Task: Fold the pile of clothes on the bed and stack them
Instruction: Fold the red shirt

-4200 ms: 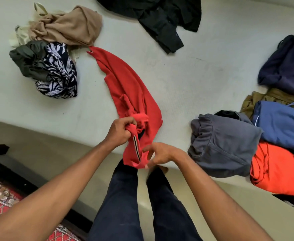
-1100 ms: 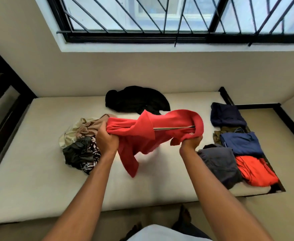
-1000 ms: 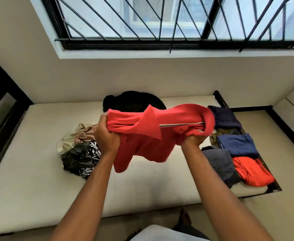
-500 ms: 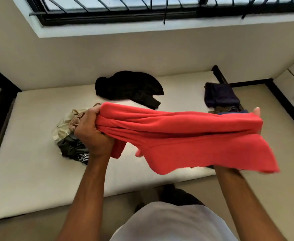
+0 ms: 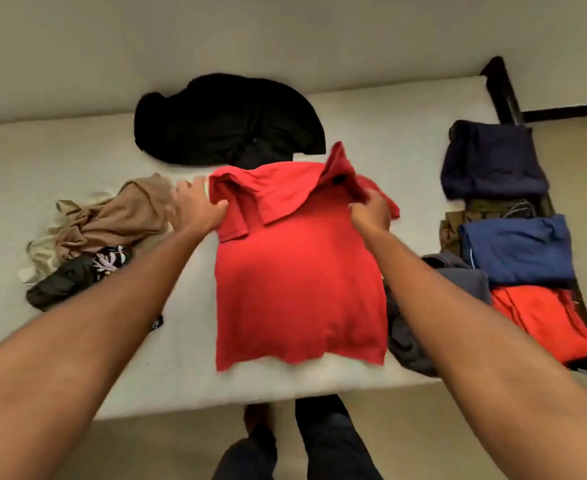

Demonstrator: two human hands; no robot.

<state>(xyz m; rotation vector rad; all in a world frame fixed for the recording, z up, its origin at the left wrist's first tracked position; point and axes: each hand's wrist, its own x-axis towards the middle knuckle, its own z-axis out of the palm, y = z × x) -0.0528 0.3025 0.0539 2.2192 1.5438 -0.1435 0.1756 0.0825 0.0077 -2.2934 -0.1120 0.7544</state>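
We have the red polo shirt (image 5: 295, 271) laid on the bed (image 5: 181, 358), just on our side of the black garment (image 5: 226, 123), with one raised collar tip reaching that garment's near edge. Our left hand (image 5: 198, 206) grasps one shoulder with the thumb on top, though blur hides its fingers. Our right hand (image 5: 371, 209) has its fingers curled into bunched cloth at the other shoulder.

We judge three risks:
- **Collar:** it is flipped and rumpled under our right hand. Folding over it as it lies would probably lock in a lump and give a crooked bundle.
- **Grey garment:** the shirt's side edge lies against the grey folded garment (image 5: 423, 327), nearer us and to the right of the black garment. A sideways drag could pull that piece and loosen the folded stack (image 5: 517, 251) beside it.
- **Hem:** it ends close to the bed's near edge, so a tug toward us could slide it off.

The shirt points collar-first at the black garment and the wall beyond, with its hem toward us. Its long axis runs collar to hem, across the bed's width. The unfolded heap (image 5: 112, 230) waits left of the black garment and nearer us.
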